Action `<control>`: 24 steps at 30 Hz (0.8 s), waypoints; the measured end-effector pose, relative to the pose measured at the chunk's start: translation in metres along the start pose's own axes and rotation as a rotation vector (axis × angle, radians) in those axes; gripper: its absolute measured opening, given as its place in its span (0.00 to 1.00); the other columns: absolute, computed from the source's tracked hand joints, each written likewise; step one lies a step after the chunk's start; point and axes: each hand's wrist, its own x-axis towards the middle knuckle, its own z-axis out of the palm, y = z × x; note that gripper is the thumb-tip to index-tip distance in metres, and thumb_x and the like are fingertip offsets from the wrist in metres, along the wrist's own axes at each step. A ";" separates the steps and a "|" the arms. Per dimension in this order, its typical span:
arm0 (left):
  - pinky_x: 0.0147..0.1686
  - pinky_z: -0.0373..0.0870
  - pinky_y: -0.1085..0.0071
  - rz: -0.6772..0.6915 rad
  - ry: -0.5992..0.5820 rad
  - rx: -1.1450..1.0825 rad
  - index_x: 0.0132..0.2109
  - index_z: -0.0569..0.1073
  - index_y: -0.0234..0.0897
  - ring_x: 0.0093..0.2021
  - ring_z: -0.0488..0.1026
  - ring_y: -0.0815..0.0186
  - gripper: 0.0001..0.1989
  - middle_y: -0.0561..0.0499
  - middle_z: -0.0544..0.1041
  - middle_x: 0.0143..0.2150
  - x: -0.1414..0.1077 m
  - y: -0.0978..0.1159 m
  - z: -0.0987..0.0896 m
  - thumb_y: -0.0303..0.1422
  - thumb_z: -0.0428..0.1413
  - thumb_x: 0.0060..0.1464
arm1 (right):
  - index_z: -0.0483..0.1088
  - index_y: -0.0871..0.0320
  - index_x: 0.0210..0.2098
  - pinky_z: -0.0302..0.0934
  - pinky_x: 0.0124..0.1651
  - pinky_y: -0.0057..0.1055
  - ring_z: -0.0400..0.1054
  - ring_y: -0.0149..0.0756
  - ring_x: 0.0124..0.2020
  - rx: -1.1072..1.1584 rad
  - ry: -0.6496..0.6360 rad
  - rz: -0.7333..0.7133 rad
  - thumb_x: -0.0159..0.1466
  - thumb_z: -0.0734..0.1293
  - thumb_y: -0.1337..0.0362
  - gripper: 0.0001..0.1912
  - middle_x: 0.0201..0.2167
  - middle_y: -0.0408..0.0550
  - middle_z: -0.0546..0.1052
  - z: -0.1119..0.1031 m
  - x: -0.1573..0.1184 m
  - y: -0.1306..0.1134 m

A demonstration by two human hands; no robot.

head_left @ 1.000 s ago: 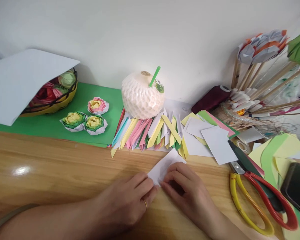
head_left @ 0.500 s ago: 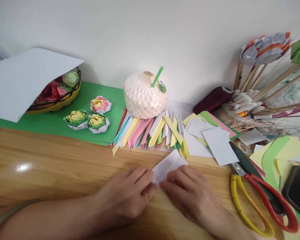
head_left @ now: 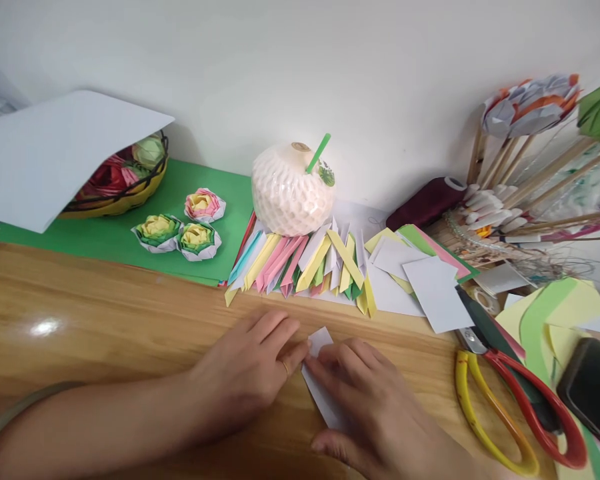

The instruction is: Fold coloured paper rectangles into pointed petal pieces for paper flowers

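Note:
A small piece of white paper (head_left: 325,395), narrow and seemingly folded, lies slantwise on the wooden table between my hands. The thumb and fingertips of my left hand (head_left: 257,363) close on its upper left edge. My right hand (head_left: 367,397) presses over the paper from the right, fingers bent on it and thumb lower down near its bottom end; the hand covers part of the sheet. Just beyond lie folded paper strips (head_left: 305,263) in yellow, pink, white, green and blue, in front of a white textured coconut-shaped pot (head_left: 293,193) with a green straw.
Large scissors (head_left: 497,373) with yellow and red handles lie right, near loose white paper (head_left: 437,290) and a black phone (head_left: 593,387). Three paper flowers (head_left: 197,240) rest on green sheets (head_left: 190,177). A basket (head_left: 130,200) stands left, and a dark thread spool (head_left: 425,203) back right.
The white paper has turned and now shows as a narrower strip. My right hand has moved lower over it, thumb apart. My left hand has shifted slightly up.

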 end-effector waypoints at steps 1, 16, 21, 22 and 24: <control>0.42 0.67 0.59 0.001 0.012 0.014 0.51 0.70 0.30 0.45 0.66 0.54 0.14 0.39 0.72 0.45 0.000 0.000 0.000 0.29 0.50 0.59 | 0.62 0.64 0.57 0.59 0.41 0.40 0.62 0.43 0.40 0.000 -0.011 0.001 0.63 0.62 0.50 0.30 0.43 0.56 0.70 -0.001 0.000 0.000; 0.40 0.69 0.63 0.009 0.285 -0.109 0.34 0.74 0.34 0.42 0.68 0.61 0.12 0.49 0.73 0.34 0.009 -0.008 0.010 0.26 0.48 0.62 | 0.71 0.58 0.34 0.62 0.36 0.26 0.69 0.31 0.34 0.417 0.176 -0.003 0.68 0.57 0.62 0.13 0.30 0.46 0.75 0.003 0.005 -0.007; 0.42 0.69 0.63 0.047 0.346 -0.116 0.31 0.73 0.31 0.41 0.68 0.61 0.11 0.50 0.73 0.31 0.008 -0.007 0.014 0.23 0.50 0.60 | 0.65 0.57 0.28 0.56 0.25 0.27 0.63 0.32 0.24 0.004 0.455 0.270 0.62 0.64 0.61 0.08 0.23 0.43 0.68 0.018 0.004 0.001; 0.41 0.69 0.63 0.063 0.323 -0.121 0.32 0.73 0.30 0.40 0.69 0.61 0.10 0.50 0.73 0.31 0.008 -0.007 0.013 0.23 0.51 0.60 | 0.65 0.57 0.28 0.56 0.25 0.27 0.63 0.33 0.25 -0.034 0.461 0.271 0.61 0.65 0.60 0.09 0.23 0.43 0.68 0.019 0.005 0.002; 0.39 0.70 0.64 0.092 0.232 -0.144 0.36 0.73 0.28 0.39 0.69 0.61 0.06 0.48 0.74 0.33 0.007 -0.006 0.011 0.24 0.51 0.59 | 0.65 0.57 0.28 0.57 0.25 0.28 0.64 0.34 0.26 -0.063 0.475 0.285 0.61 0.65 0.61 0.08 0.24 0.44 0.68 0.020 0.005 0.004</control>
